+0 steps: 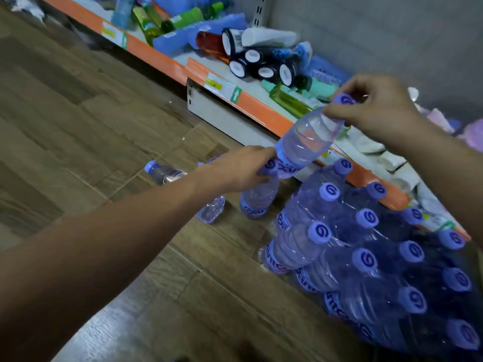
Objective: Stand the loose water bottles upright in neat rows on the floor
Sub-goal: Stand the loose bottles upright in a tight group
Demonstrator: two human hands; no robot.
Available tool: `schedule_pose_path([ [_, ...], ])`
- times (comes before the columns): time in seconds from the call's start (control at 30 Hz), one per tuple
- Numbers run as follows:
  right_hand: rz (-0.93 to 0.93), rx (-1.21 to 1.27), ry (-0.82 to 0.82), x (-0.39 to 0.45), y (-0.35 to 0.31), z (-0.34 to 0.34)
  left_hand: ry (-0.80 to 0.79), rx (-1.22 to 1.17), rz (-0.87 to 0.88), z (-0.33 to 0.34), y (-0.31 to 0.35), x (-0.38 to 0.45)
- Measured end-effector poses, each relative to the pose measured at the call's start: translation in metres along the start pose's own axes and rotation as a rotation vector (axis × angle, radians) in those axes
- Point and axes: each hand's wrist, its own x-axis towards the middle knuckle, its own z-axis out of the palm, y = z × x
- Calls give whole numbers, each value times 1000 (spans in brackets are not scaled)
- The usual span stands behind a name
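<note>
Floor: the wood-look floor [104, 131] ran along under a low shelf with an orange edge [261, 108], the shelf itself a jumble of toiletry bottles and tubes.
Standing rows: a block of purple-capped water bottles [366, 257] stood upright against the shelf base, caps in tidy lines.
Carried bottle: the right hand [379, 111] held one water bottle [305, 139] in the air, tilted, cap up toward the shelf, above the near corner of the block.
End bottle: one bottle [257, 199] stood alone just off the block's corner, the left hand [240, 171] on its cap.
Loose ones: two bottles, one with its cap toward the shelf [164, 173] and one partly behind the forearm [211, 209], lay flat on the floor beyond.
Doing it well: I'd judge the carried bottle should be brought vertical first, then lowered base-flat beside the lone one, its side touching the neighbour so the row stays straight.
Right grip: fingers pinched around the neck just under the cap.
Left grip: fingers curled loosely over the standing bottle's cap, steadying it; how tightly, I couldn't tell.
</note>
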Motion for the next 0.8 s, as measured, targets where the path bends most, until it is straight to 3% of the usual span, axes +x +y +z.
schedule_pose_path([
  [0.1, 4, -223, -64, 13, 15, 32, -11, 12, 19, -1, -1, 9],
  [0.33, 104, -378, -235, 24, 55, 70, -75, 18, 86, 3, 16, 32],
  [0.53, 141, -361, -219, 27, 60, 74, -66, 5, 125, 9, 18, 41],
  [0.73, 129, -352, -374, 15, 73, 78, 7, -112, 164, 21, 9, 31],
  [0.8, 97, -330, -343, 10, 71, 73, 25, -119, 163, 23, 4, 31],
])
